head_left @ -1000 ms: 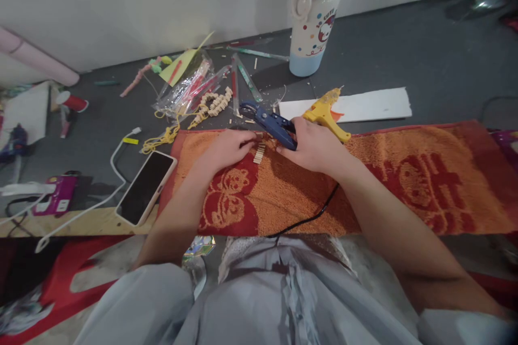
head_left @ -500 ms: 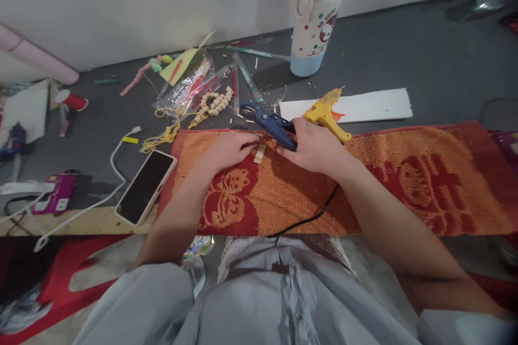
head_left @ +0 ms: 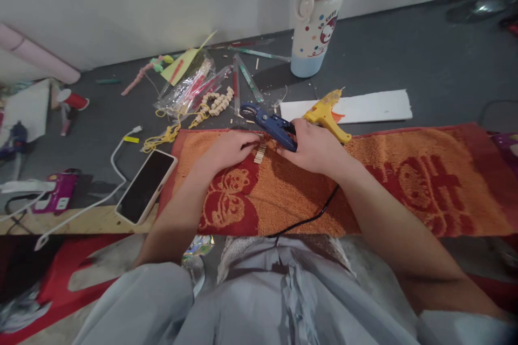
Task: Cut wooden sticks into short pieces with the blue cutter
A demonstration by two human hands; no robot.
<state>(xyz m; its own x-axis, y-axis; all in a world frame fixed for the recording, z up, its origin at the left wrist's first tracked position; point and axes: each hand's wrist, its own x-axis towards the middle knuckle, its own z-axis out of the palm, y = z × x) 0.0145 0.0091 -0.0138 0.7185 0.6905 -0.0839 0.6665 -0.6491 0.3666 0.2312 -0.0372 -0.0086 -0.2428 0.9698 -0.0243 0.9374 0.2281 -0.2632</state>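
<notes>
My right hand point(head_left: 318, 148) is wrapped round a dark blue tool point(head_left: 273, 126) whose curved tip points up and left. A black cord point(head_left: 309, 220) runs down across the orange and red towel point(head_left: 299, 188). My left hand point(head_left: 232, 148) rests on the towel with its fingers bent together at the top end of a short row of small wooden pieces point(head_left: 260, 154). What its fingertips hold is too small to make out. Behind my right hand lies a yellow glue gun point(head_left: 326, 113), partly over a white strip point(head_left: 376, 107).
A phone point(head_left: 146, 187) and white cable point(head_left: 114, 164) lie left of the towel. Farther back are a wooden piece chain point(head_left: 218, 102), yellow string point(head_left: 162, 139), plastic packets point(head_left: 188, 86) and a tall bottle point(head_left: 313, 27). A purple power socket point(head_left: 62, 191) sits far left.
</notes>
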